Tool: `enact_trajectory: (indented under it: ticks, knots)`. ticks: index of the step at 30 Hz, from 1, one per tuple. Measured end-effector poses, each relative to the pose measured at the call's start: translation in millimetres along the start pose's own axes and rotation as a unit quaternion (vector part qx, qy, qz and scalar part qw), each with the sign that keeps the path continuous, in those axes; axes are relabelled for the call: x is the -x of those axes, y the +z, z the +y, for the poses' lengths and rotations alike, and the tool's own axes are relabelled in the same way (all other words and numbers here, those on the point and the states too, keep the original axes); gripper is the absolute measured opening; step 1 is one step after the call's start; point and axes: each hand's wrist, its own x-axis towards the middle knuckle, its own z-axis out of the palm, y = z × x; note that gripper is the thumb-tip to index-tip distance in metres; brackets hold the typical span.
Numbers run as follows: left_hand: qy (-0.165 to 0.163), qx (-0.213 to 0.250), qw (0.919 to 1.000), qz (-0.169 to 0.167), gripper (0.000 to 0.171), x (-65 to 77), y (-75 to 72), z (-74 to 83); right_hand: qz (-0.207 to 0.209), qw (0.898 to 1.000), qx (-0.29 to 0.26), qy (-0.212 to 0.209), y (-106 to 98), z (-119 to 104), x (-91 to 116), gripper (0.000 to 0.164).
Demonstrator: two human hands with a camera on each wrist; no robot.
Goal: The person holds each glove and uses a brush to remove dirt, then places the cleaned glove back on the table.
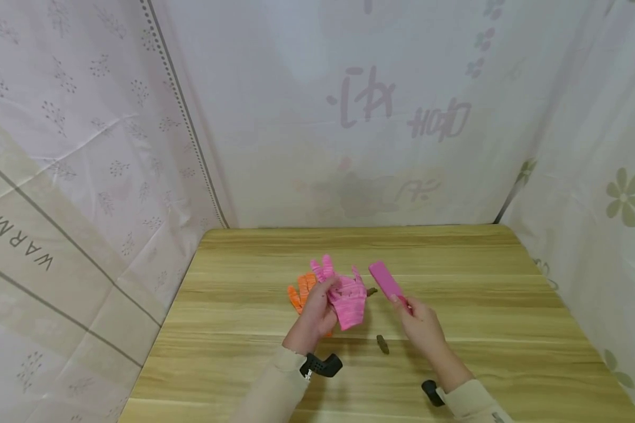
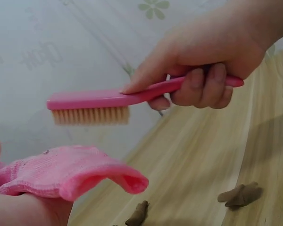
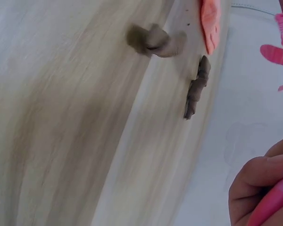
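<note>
My left hand [image 1: 313,311] holds a pink knitted glove [image 1: 349,304], its thumb on top and the rest of the hand underneath. Small dark specks dot the glove, and its cuff faces toward me. With curled fingers my right hand [image 1: 424,330] grips a pink brush [image 1: 386,281] by the handle. In the left wrist view, the brush's pale bristles [image 2: 90,116] point down above the glove's cuff, apart from it. An orange glove [image 1: 303,286] lies on the table, partly hidden by the left hand.
Two brown, clay-like lumps lie on the wooden table [image 1: 455,282]: one lump [image 1: 383,344] between the forearms, the other lump [image 1: 371,291] beyond the pink glove. Small dark crumbs [image 3: 187,23] lie by the orange glove. Printed curtains [image 1: 307,117] stand behind and at both sides.
</note>
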Motion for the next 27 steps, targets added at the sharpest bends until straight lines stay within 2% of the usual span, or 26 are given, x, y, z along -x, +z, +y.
enact_trajectory:
  ticks: [4,8,10,13,17,21,27]
  knots:
    - [-0.009,0.009,0.9998,-0.015,0.013,0.5,-1.5,-1.3,0.001,1.000,-0.015,-0.017,5,-7,0,0.058]
    - [-0.004,-0.003,1.0000,0.001,0.017,2.6,-2.8,-4.9,-0.004,0.999,-0.032,-0.029,11,-16,1,0.050]
    - [-0.001,-0.027,0.9995,0.014,0.021,4.0,-3.5,-7.5,-0.010,0.999,-0.041,-0.032,15,-20,2,0.045]
    - [0.005,-0.087,0.9957,0.032,0.030,7.2,-3.1,-11.0,-0.020,0.998,-0.053,-0.033,21,-25,2,0.038]
    - [0.006,-0.139,0.9898,0.030,0.040,11.6,-1.2,-13.4,-0.029,0.997,-0.066,-0.041,27,-32,2,0.033]
    - [0.003,-0.127,0.9918,0.017,0.046,13.9,-0.2,-14.5,-0.035,0.996,-0.067,-0.045,30,-37,4,0.032]
    - [-0.006,-0.069,0.9975,0.014,0.043,13.5,-2.1,-15.8,-0.025,0.997,-0.059,-0.042,32,-39,4,0.026]
